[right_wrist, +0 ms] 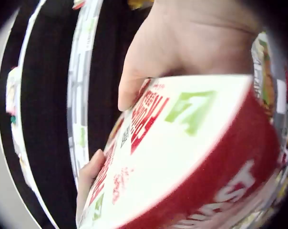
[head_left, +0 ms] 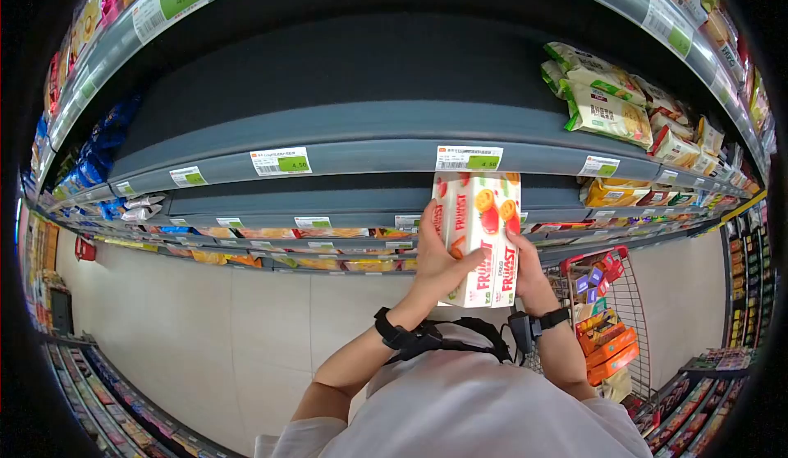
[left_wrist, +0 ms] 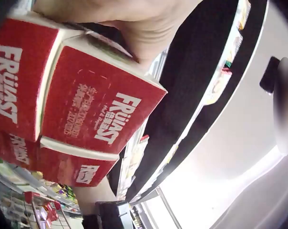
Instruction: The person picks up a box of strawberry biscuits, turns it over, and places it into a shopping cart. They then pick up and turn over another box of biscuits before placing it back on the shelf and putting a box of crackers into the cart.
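Note:
In the head view, a stack of white FRÜJAST boxes (head_left: 486, 228) with red lettering and fruit pictures is held in front of the shelf edge. My left hand (head_left: 443, 261) grips the left side, its thumb lying across the top face. On the opposite side, my right hand (head_left: 532, 273) holds the stack with its fingertips near the far end. The left wrist view shows several red box ends (left_wrist: 101, 100) pressed together in a block. In the right wrist view, the right hand (right_wrist: 182, 47) curls over the white face, and the left thumb (right_wrist: 90, 174) shows beyond.
Ahead runs a dark shelf (head_left: 345, 72) with price tags (head_left: 281, 161) along its lip. Green-and-white snack packs (head_left: 607, 113) lie at its right, blue packs (head_left: 98, 146) at its left. A shopping cart (head_left: 636, 294) with orange boxes (head_left: 611, 355) stands to the right.

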Motion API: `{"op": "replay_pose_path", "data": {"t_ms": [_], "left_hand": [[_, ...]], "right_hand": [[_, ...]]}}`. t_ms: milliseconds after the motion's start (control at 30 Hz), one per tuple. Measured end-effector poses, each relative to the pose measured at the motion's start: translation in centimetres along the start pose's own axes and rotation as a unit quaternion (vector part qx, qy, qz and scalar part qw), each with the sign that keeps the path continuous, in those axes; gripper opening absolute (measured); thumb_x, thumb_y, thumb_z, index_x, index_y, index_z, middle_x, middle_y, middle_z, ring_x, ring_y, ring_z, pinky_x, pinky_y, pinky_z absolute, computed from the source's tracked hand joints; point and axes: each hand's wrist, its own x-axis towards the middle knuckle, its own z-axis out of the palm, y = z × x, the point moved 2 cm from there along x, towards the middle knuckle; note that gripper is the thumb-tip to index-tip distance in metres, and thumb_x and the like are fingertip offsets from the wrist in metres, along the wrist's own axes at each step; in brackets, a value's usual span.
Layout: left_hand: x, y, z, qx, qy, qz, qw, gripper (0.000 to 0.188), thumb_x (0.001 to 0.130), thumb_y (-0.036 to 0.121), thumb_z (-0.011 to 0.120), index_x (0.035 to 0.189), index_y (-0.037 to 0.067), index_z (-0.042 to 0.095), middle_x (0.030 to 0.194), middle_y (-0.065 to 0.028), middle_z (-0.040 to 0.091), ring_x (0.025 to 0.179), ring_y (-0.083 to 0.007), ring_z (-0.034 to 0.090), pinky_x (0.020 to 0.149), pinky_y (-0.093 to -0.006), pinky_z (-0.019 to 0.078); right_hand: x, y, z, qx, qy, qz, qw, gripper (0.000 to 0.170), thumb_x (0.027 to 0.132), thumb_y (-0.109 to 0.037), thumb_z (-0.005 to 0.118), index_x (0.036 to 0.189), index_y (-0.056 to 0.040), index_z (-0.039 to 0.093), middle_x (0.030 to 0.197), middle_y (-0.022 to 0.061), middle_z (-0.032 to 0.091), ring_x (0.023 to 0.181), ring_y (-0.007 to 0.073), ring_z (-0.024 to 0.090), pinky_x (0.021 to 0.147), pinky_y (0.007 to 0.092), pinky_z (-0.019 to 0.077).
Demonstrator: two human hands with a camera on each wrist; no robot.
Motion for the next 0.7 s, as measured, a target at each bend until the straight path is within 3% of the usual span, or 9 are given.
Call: {"op": "replay_pose_path", "data": {"t_ms": [33,67,200,333,433,500,533,633,700], "left_hand": [[-0.1,0.4,0.3,0.098,0.035,0.047,0.993,0.108,0.063,0.027,0.081,0.143,0.005,0.012,0.135,-0.0221,0.031,0.125,-0.0363,0.037,0.102,-0.0463,0.0343],[-0.7,0.6,0.6,0.171,0.039,0.036,0.984,0.117,0.056,0.032,0.083,0.144,0.004,0.011,0.133,-0.0228,0.032,0.125,-0.0402,0.033,0.103,-0.0512,0.0269],[-1.7,1.2,1.7,0.289,0.009,0.068,0.955,0.117,0.056,0.028,0.081,0.145,0.006,0.009,0.135,-0.0234,0.029,0.122,-0.0404,0.032,0.101,-0.0526,0.0236],[-1.2,2.0,1.1,0.311,-0.035,0.113,0.943,0.117,0.055,0.027,0.082,0.145,0.006,0.01,0.134,-0.0241,0.032,0.123,-0.041,0.033,0.102,-0.0516,0.0243],[0.7,2.7,-0.5,0.216,-0.112,0.111,0.964,0.116,0.057,0.025,0.081,0.147,0.006,0.01,0.135,-0.0226,0.034,0.125,-0.0383,0.036,0.105,-0.0473,0.0285],[1.7,2.8,-1.8,-0.004,-0.209,-0.07,0.975,0.113,0.06,0.021,0.08,0.148,0.006,0.01,0.14,-0.0202,0.034,0.127,-0.032,0.04,0.106,-0.0399,0.0327],[2.3,2.4,-2.6,-0.028,-0.237,-0.125,0.963,0.108,0.062,0.015,0.077,0.148,0.005,0.012,0.144,-0.0179,0.031,0.129,-0.0268,0.039,0.105,-0.0367,0.0356],[2.3,2.0,-4.7,-0.189,-0.214,-0.319,0.904,0.087,0.069,0.01,0.069,0.144,0.002,0.025,0.13,-0.0176,0.05,0.111,-0.0235,0.058,0.091,-0.0327,0.0497],[2.7,2.0,-5.2,-0.195,-0.218,-0.323,0.9,0.082,0.071,0.011,0.067,0.142,-0.001,0.028,0.124,-0.0166,0.055,0.101,-0.0208,0.063,0.086,-0.031,0.0532]], "right_hand": [[0.0,0.3,-0.3,0.051,0.0,-0.006,0.999,0.054,0.083,-0.023,0.058,0.13,0.0007,0.044,0.116,0.0213,0.06,0.103,0.0319,0.062,0.091,0.0429,0.0503],[-0.3,0.8,-0.6,0.056,-0.009,-0.024,0.998,0.056,0.083,-0.027,0.056,0.131,-0.0001,0.043,0.119,0.0207,0.059,0.104,0.033,0.061,0.093,0.0449,0.0489],[-0.3,2.7,-2.5,0.126,-0.037,-0.04,0.99,0.06,0.081,-0.027,0.057,0.132,-0.001,0.042,0.122,0.0195,0.057,0.109,0.0344,0.058,0.098,0.047,0.0452],[-1.0,2.8,-3.7,0.092,-0.015,-0.101,0.99,0.06,0.08,-0.026,0.06,0.131,0.0004,0.043,0.122,0.0197,0.057,0.109,0.0341,0.058,0.098,0.0461,0.0454],[-1.3,1.9,-3.9,0.092,-0.004,-0.102,0.99,0.058,0.081,-0.031,0.06,0.129,0.0006,0.045,0.122,0.0194,0.058,0.108,0.0316,0.059,0.098,0.0431,0.0463],[-2.7,0.8,-2.1,0.139,0.007,-0.088,0.986,0.059,0.083,-0.037,0.057,0.129,-0.0011,0.046,0.123,0.0184,0.057,0.109,0.0315,0.058,0.097,0.0429,0.0462],[-2.8,0.7,-2.2,0.138,0.021,-0.105,0.985,0.06,0.084,-0.042,0.054,0.129,-0.0027,0.047,0.124,0.0177,0.057,0.109,0.0319,0.058,0.097,0.044,0.0458],[-4.0,0.6,-2.8,0.181,0.014,-0.086,0.98,0.06,0.084,-0.043,0.054,0.129,-0.0035,0.047,0.124,0.0178,0.057,0.109,0.0323,0.058,0.096,0.0445,0.046],[-4.2,0.6,-3.2,0.169,0.036,-0.124,0.977,0.06,0.084,-0.045,0.054,0.128,-0.0045,0.048,0.123,0.0174,0.057,0.109,0.0322,0.058,0.096,0.0446,0.0465]]}}
